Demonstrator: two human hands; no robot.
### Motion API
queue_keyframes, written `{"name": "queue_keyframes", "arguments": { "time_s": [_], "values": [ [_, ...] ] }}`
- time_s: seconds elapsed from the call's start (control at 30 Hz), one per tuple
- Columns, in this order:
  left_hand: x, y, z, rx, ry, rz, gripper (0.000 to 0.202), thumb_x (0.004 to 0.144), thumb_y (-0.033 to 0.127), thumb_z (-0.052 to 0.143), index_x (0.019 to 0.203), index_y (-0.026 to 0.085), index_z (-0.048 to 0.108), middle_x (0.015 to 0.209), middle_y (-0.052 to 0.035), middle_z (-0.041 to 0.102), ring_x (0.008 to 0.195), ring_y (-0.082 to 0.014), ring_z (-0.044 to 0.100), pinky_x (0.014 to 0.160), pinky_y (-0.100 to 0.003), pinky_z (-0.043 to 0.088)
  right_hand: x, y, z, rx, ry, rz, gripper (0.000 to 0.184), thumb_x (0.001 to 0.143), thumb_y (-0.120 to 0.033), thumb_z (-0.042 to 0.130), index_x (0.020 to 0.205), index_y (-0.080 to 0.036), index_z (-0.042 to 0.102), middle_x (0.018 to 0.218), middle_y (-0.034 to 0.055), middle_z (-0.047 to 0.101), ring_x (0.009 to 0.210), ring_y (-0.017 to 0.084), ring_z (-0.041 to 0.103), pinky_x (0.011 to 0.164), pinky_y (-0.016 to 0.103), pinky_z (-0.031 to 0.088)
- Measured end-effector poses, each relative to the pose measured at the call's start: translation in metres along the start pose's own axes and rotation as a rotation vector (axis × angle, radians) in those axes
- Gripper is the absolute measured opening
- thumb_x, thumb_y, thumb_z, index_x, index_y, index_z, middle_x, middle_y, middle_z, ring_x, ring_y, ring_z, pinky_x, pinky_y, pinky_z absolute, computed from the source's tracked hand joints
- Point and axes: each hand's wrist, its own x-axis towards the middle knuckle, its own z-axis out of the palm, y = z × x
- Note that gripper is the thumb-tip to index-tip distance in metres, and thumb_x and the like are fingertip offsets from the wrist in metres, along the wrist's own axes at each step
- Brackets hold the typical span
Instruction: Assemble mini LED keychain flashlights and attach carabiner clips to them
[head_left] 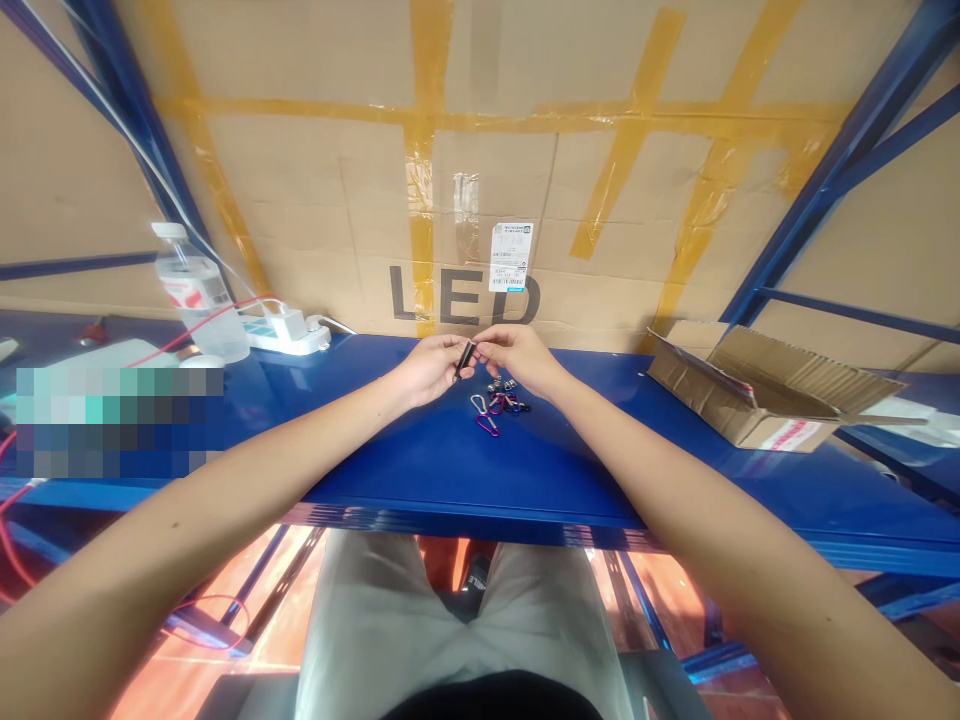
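Note:
My left hand (437, 370) is closed around a small, dark, slim object (465, 360), which tilts up to the right; its exact kind is too small to tell. Close against its upper end, my right hand (517, 355) has its fingertips pinched together, and what lies between them is hidden. Just below the hands, a small pile of carabiners (504, 400) rests on the blue shelf (435, 460). A silver carabiner (478, 405) and a purple carabiner (487, 426) stick out at its near left side.
An open cardboard box (697, 400) sits at the right. On the left stand a water bottle (196, 295) and a white power strip (289, 335) with a plug in it. Behind the shelf rises a large taped carton (337, 220). Blue metal posts (832, 190) flank it.

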Motion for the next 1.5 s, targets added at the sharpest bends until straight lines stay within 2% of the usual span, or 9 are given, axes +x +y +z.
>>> {"name": "queue_keyframes", "arguments": {
  "time_s": [0.23,0.37,0.5,0.63,0.83,1.0,1.17,1.33,1.5],
  "values": [
    [0.001,-0.003,-0.002,0.032,-0.026,0.001,0.018,0.087,-0.007,0.052,0.079,0.006,0.061,0.072,-0.0105,0.065,0.057,-0.0099,0.059,0.051,-0.020,0.043,-0.002,-0.002,0.002,-0.310,0.129,-0.026,0.018,0.095,-0.017,0.054,0.078,-0.018,0.058,0.064,-0.0009,0.066,0.043,0.008,0.051,0.044,0.021,0.040],
    [0.000,0.000,-0.003,0.062,0.039,-0.010,0.019,0.094,0.003,0.048,0.080,0.007,0.059,0.071,-0.0110,0.064,0.058,-0.0123,0.060,0.050,-0.022,0.045,-0.004,-0.005,-0.002,-0.331,0.102,-0.015,0.019,0.095,-0.024,0.057,0.077,-0.018,0.056,0.064,0.0002,0.067,0.040,0.008,0.050,0.042,0.022,0.040],
    [-0.001,0.004,-0.004,0.108,0.054,0.018,0.015,0.087,0.000,0.049,0.079,0.009,0.057,0.073,-0.0110,0.067,0.061,-0.0133,0.063,0.051,-0.023,0.045,-0.003,-0.007,-0.008,-0.328,0.070,-0.056,0.018,0.095,-0.028,0.059,0.080,-0.019,0.057,0.064,-0.0002,0.066,0.040,0.009,0.051,0.044,0.023,0.040],
    [0.000,0.002,-0.004,0.252,0.072,0.105,0.016,0.080,-0.005,0.060,0.086,0.009,0.061,0.076,-0.0084,0.069,0.070,-0.0144,0.068,0.059,-0.022,0.049,-0.003,-0.009,-0.012,-0.492,0.034,-0.186,0.016,0.095,-0.021,0.054,0.079,-0.021,0.056,0.065,-0.0008,0.063,0.051,0.012,0.053,0.054,0.025,0.041],
    [-0.001,-0.005,-0.009,0.320,0.015,0.128,0.014,0.083,0.006,0.071,0.093,0.013,0.064,0.084,-0.0059,0.070,0.071,-0.0147,0.071,0.061,-0.025,0.053,-0.006,-0.018,-0.016,-0.691,-0.041,-0.316,0.018,0.092,-0.009,0.049,0.082,-0.021,0.057,0.066,-0.0003,0.059,0.062,0.016,0.053,0.064,0.028,0.040],
    [-0.002,-0.005,-0.010,0.366,-0.005,0.152,0.011,0.084,0.010,0.072,0.093,0.013,0.066,0.074,-0.0044,0.069,0.058,-0.0094,0.061,0.049,-0.019,0.040,-0.006,-0.022,-0.013,-0.639,-0.032,-0.275,0.019,0.090,-0.006,0.052,0.078,-0.020,0.059,0.064,-0.0009,0.060,0.057,0.014,0.053,0.062,0.028,0.041],
    [0.003,-0.007,-0.014,0.354,0.040,0.133,0.010,0.083,0.012,0.074,0.092,0.011,0.071,0.075,-0.0064,0.070,0.060,-0.0102,0.059,0.054,-0.022,0.042,-0.006,-0.020,-0.015,-0.488,-0.007,-0.162,0.020,0.088,-0.003,0.052,0.082,-0.018,0.063,0.061,-0.0026,0.062,0.043,0.010,0.053,0.050,0.025,0.042],
    [0.005,-0.009,-0.017,0.456,0.048,0.152,0.012,0.079,0.018,0.080,0.086,0.010,0.077,0.077,-0.0087,0.073,0.063,-0.0105,0.058,0.058,-0.024,0.043,-0.004,-0.009,-0.019,-0.374,-0.012,-0.068,0.014,0.091,-0.012,0.059,0.079,-0.017,0.064,0.060,-0.0004,0.066,0.040,0.010,0.056,0.043,0.023,0.045],
    [-0.005,-0.004,-0.009,0.532,0.031,0.185,0.015,0.081,0.022,0.080,0.083,0.014,0.067,0.069,-0.0044,0.068,0.053,-0.0092,0.056,0.050,-0.022,0.035,-0.003,-0.004,-0.017,-0.269,-0.035,-0.017,0.014,0.091,-0.022,0.065,0.079,-0.016,0.065,0.061,0.0011,0.068,0.038,0.009,0.055,0.037,0.021,0.043]
  ]
}}
